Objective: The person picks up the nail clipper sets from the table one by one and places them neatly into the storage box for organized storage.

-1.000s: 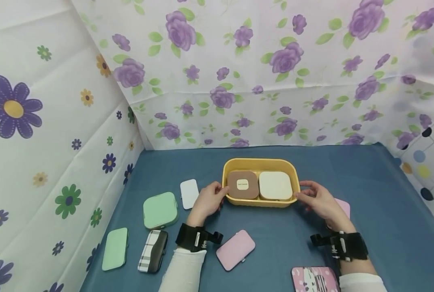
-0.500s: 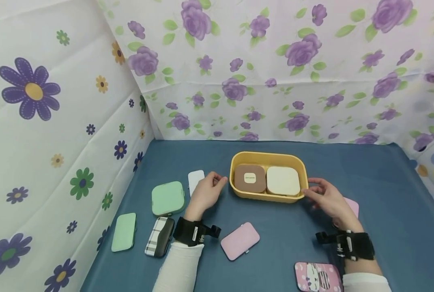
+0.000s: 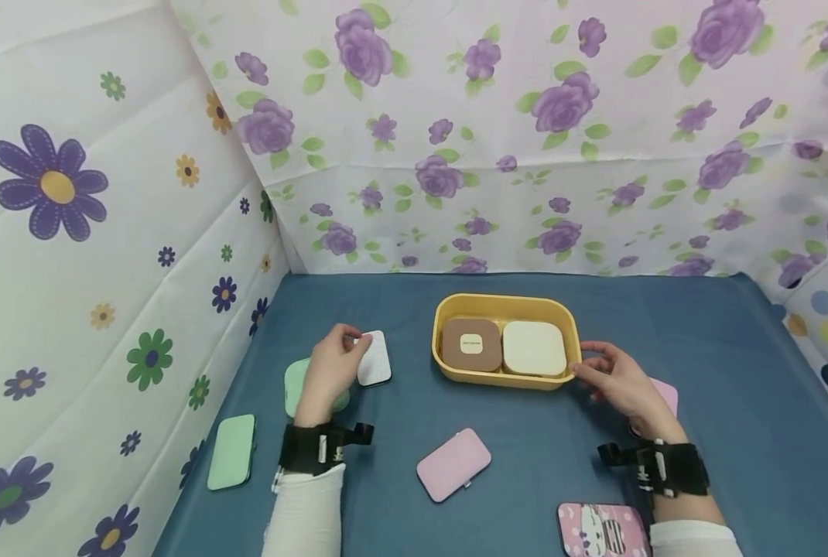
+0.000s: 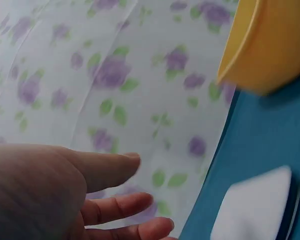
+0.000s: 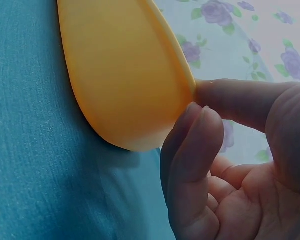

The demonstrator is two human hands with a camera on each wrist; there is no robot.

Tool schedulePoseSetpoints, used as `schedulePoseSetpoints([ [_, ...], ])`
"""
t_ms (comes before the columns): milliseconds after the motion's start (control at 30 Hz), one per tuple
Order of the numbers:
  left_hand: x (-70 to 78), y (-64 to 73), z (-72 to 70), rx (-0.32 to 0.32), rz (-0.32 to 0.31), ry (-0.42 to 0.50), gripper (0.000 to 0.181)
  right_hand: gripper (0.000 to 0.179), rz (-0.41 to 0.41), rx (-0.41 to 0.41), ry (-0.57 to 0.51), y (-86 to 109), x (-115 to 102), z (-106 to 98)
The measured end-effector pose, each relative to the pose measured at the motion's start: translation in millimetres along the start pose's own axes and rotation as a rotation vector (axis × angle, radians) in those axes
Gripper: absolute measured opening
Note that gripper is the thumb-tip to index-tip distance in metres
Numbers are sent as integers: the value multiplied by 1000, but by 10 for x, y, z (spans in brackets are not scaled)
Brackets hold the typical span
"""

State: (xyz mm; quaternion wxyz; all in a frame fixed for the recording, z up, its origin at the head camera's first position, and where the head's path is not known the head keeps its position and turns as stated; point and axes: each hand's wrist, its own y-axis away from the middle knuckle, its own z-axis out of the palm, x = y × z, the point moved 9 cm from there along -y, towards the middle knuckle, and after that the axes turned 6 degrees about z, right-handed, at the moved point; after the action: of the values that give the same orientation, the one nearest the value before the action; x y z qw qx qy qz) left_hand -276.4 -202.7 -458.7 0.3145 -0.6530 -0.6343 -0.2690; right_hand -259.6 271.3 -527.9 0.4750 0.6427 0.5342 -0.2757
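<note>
A yellow plastic basket (image 3: 497, 380) sits at the back of the blue cloth, with a brown square case (image 3: 471, 360) and a cream square case (image 3: 534, 348) side by side inside. My right hand (image 3: 619, 384) pinches the rim at its right end, thumb over the edge and fingers along the outer wall (image 5: 119, 75). My left hand (image 3: 329, 370) hovers left of the basket, fingers relaxed. In the head view its fingertips overlap a small white flat case (image 3: 375, 360); the left wrist view shows a gap between hand and white case (image 4: 255, 207).
A green square case (image 3: 294, 389) is partly covered by my left hand. A green oblong case (image 3: 231, 452) lies farther left, a pink case (image 3: 454, 465) at front centre. A cartoon-print pink case (image 3: 603, 531) and another pink case (image 3: 665, 394) lie by my right arm. Flowered cloth (image 3: 442, 139) hangs behind.
My left hand has let go of the basket's left rim and moved left to the white case. My right hand stays at the right rim. My left arm now covers the plaid case.
</note>
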Motion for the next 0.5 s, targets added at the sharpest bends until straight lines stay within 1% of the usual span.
schedulePoseSetpoints([
  [100, -213, 18, -180, 19, -59, -36, 44, 74, 2, 2, 5, -4, 3, -9],
  [200, -429, 55, -342, 56, -128, -60, 49, 73, 10, -4, 2, -7, 15, -12],
  [300, -606, 108, -451, 77, -189, -81, 53, 73, 13, -12, -8, -11, 24, -9],
  [400, -717, 155, -524, 73, -228, -117, 62, 72, 12, -19, -21, -17, 31, -6],
  [500, -793, 187, -584, 53, -249, -153, 73, 72, 19, -25, -27, -24, 39, -12],
])
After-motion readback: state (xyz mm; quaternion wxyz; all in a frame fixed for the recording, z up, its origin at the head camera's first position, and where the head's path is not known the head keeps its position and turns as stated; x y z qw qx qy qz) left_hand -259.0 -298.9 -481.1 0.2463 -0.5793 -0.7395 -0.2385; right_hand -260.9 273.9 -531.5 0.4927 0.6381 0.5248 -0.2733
